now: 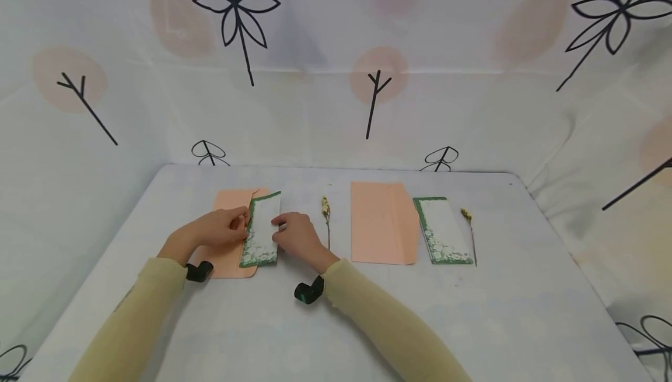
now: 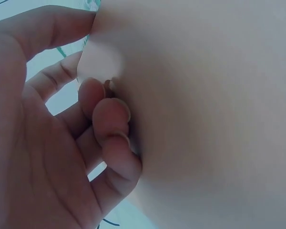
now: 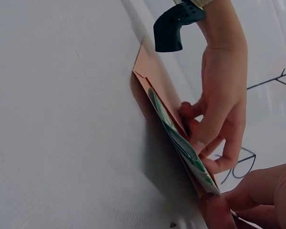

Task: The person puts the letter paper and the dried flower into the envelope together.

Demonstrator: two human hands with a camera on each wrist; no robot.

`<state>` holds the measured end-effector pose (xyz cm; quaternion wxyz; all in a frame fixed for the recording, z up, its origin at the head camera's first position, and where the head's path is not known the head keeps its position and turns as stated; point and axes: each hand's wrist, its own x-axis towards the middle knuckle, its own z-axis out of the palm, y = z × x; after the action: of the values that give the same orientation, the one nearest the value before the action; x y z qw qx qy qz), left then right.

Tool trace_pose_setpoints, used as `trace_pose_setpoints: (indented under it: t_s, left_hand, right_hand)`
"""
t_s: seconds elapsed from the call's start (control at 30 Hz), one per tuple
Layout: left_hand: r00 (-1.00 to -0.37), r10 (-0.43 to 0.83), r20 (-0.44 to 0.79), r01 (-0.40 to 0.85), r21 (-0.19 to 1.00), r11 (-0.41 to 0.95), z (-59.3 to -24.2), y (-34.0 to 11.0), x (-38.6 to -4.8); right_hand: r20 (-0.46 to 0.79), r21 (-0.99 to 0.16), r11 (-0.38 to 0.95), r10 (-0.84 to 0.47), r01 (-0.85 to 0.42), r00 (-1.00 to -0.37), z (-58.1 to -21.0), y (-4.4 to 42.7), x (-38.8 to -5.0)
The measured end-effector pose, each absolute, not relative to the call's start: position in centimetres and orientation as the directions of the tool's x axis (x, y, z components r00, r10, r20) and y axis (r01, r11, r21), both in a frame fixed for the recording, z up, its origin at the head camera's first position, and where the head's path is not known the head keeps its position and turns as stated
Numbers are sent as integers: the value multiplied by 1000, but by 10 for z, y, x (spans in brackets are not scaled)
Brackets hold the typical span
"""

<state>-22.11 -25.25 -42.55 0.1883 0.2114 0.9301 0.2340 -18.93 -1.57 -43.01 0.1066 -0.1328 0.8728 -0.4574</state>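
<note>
On the left of the table lies a peach envelope [image 1: 227, 198], partly covered by a white card [image 1: 264, 224] with a green floral border. My left hand [image 1: 220, 227] grips the envelope by its opening, next to the card's left edge; in the left wrist view its curled fingers [image 2: 112, 119] lie against the peach paper. Between thumb and fingers, my right hand [image 1: 299, 239] pinches the card's right edge. The right wrist view shows the card [image 3: 183, 145] bowed and lying between the envelope's open edges [image 3: 155, 76]. How deep it sits inside is hidden.
A dried yellow flower [image 1: 326, 210] lies just beyond my right hand. Farther right are a second peach envelope [image 1: 375, 224], a second green-bordered card [image 1: 443, 224] and another dried flower [image 1: 466, 214]. A patterned white cloth [image 1: 304, 119] hangs behind the white table [image 1: 336, 335].
</note>
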Motion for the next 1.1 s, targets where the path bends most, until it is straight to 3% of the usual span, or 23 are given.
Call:
trace_pose_setpoints:
  t_s: [0.63, 1.1]
  left_hand:
    - [-859, 462, -219, 317, 480, 818, -427, -245, -222]
    - [-831, 527, -179, 364, 540, 759, -424, -245, -223]
  right_hand:
    - [-60, -819, 542, -405, -187, -912, -429, -18, -191]
    - [-13, -824, 503, -476, -260, -880, -447, -30, -202]
